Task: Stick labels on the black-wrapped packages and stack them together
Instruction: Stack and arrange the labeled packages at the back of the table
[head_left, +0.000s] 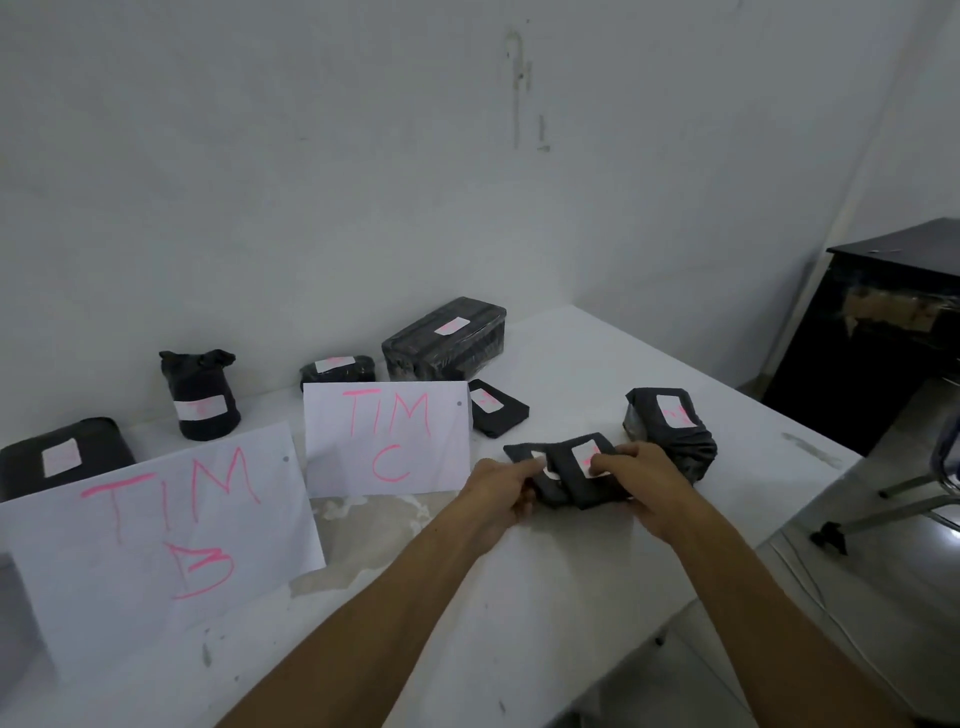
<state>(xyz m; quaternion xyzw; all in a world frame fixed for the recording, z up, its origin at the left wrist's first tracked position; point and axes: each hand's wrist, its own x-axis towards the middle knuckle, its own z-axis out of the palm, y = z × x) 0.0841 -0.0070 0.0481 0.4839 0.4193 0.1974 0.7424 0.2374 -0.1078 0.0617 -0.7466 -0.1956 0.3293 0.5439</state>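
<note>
Overhead, a pale wall (363, 156) stands behind a white bench (545, 597) with scuffed, stained patches, and a dark cabinet (878, 332) sits off to the right over a grey floor (779, 623). Two paper signs stand on the bench, one reading TIM B (161, 535) and one reading TIM C (387, 439), both in pink. Black-wrapped packages with white labels sit behind them: a flat one at far left (62, 457), an upright tied bundle (200, 397), a small low one (337, 369), a long box (444, 338), and a small slab (496, 408). A rounded labelled package (670, 431) rests just behind the right hand (644, 480). Both hands hold two flat black packages (566, 475) near the bench's right side, just off or on the surface, I cannot tell which. The left hand (501, 491) grips their left end with curled fingers, thumb on top; the right hand pinches the right end, fingertips lying on a white label (589, 457).
</note>
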